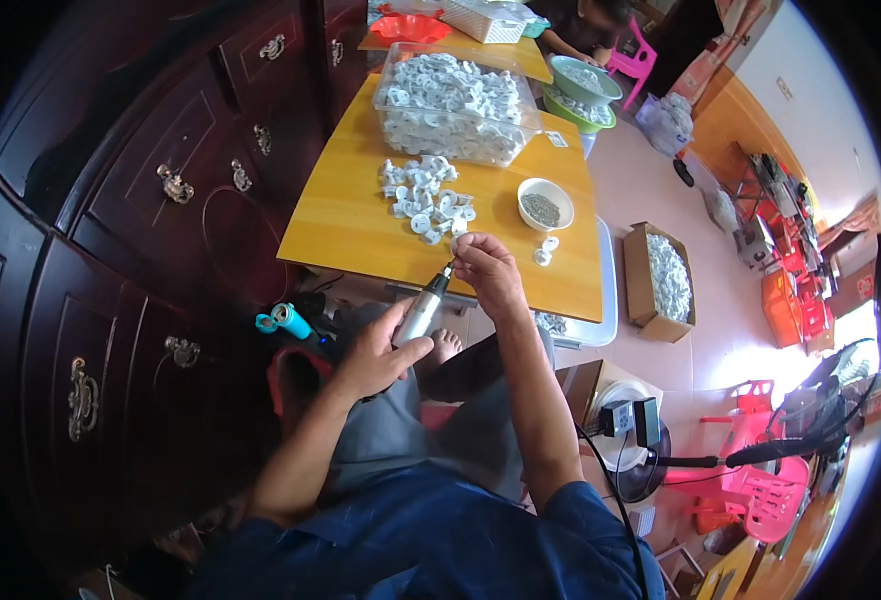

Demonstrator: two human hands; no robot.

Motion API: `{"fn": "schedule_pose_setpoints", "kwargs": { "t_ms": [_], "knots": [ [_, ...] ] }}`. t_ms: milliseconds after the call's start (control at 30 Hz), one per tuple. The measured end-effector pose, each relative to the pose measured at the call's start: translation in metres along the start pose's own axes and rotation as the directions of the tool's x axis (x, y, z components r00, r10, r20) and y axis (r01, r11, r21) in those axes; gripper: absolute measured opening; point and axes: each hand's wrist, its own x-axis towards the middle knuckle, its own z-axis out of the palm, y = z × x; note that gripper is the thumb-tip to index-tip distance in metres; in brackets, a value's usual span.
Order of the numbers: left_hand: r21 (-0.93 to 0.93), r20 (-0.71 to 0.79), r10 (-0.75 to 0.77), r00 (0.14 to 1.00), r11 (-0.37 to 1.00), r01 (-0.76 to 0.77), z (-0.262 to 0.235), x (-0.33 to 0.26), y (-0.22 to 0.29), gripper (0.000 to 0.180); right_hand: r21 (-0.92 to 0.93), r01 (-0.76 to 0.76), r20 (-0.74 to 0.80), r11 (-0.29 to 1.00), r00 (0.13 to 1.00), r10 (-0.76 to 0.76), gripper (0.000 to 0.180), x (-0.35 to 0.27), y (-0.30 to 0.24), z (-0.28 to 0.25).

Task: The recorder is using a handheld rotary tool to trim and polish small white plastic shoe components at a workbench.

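My left hand (372, 358) is wrapped round an electric screwdriver (420, 316) with a silver body and black nose, its bit pointing up and away from me. At the bit's tip, my right hand (492, 275) pinches a small white plastic part (455, 243), mostly hidden by the fingers. Just beyond the hands, a loose pile of white plastic parts (423, 195) lies on the yellow table (335, 215). A white bowl (543, 184) of small grey metal pieces, seemingly screws, stands to the right. Nearer me than the bowl lie two white parts (543, 256).
A clear bin (500, 153) heaped with white parts stands on the table's far side. Dark cabinets (140, 200) line the left. On the floor at right sits a cardboard box (642, 290) of white pieces. Another person (585, 35) sits far off, near stacked basins (585, 120).
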Motion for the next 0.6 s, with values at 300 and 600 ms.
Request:
{"fn": "schedule_pose_setpoints", "kwargs": {
  "t_ms": [300, 600],
  "knots": [
    [-0.115, 0.042, 0.009, 0.999, 0.993, -0.004, 0.003, 0.001, 0.003, 0.058, 0.108, -0.009, 0.036, 0.994, 0.999, 0.005, 0.005, -0.003, 0.003, -0.003],
    [-0.112, 0.025, -0.024, 0.999, 0.993, 0.027, 0.0, -0.001, 0.006, 0.06, 0.165, -0.05, 0.114, 0.985, 0.993, 0.031, 0.009, 0.002, 0.005, -0.004]
  ]
}}
